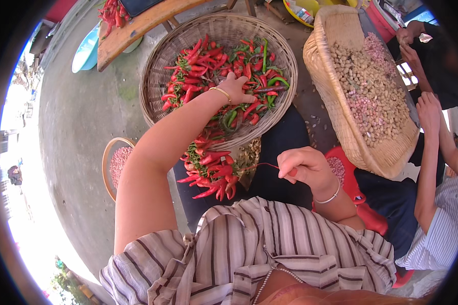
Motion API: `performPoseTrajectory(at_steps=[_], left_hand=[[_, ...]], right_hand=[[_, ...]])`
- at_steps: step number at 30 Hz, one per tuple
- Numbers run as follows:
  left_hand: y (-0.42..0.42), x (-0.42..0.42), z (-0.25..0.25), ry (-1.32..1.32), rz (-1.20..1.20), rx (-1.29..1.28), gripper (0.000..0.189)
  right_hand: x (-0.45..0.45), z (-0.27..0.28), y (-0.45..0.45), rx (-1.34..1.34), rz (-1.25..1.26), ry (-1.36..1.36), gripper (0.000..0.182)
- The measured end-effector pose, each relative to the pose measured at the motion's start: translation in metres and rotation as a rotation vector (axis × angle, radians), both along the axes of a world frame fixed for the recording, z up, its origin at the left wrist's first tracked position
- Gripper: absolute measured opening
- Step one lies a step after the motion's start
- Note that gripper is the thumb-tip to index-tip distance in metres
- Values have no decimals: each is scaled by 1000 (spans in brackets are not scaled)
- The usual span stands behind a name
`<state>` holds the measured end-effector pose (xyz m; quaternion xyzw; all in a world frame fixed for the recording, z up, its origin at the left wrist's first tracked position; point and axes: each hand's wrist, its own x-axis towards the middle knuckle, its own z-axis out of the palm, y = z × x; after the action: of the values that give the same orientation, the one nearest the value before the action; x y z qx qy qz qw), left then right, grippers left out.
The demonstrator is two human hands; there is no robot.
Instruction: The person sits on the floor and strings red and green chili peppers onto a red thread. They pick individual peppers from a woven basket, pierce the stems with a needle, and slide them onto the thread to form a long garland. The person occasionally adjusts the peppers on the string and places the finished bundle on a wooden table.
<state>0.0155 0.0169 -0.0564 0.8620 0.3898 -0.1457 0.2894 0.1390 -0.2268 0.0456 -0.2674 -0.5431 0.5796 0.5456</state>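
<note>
A round wicker basket (155,63) holds loose red chili peppers (198,61), with a few green chili peppers (265,55) among them. My left hand (234,89) reaches into it, fingers spread over the peppers; nothing shows in its grasp. Closed in front of my chest, my right hand (305,167) pinches a thin red thread (266,163). Something small and red shows under its fingers, too hidden to name. The thread runs left to a thick bunch of red chilies (213,171), stems inward, that hangs at the basket's near edge over my lap.
At right, a large woven scoop-shaped basket (328,99) holds peanuts. Two people sit beyond it, one person's hand (429,108) near its edge. A wooden bench (137,32) stands upper left beside a light-blue basin (86,53). A round tray (107,167) of shelled peanuts lies by my left arm.
</note>
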Motion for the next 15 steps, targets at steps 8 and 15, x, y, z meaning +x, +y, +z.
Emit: performPoseTrajectory(at_steps=[8,15], left_hand=[[-55,-6,47,-6,-110,37,65],[-63,-11,25,-290,-318,185,67]], right_hand=[[-1,-3,7,-19,-8,-4,13],[-2,-6,11,-54,-12,-26,14]])
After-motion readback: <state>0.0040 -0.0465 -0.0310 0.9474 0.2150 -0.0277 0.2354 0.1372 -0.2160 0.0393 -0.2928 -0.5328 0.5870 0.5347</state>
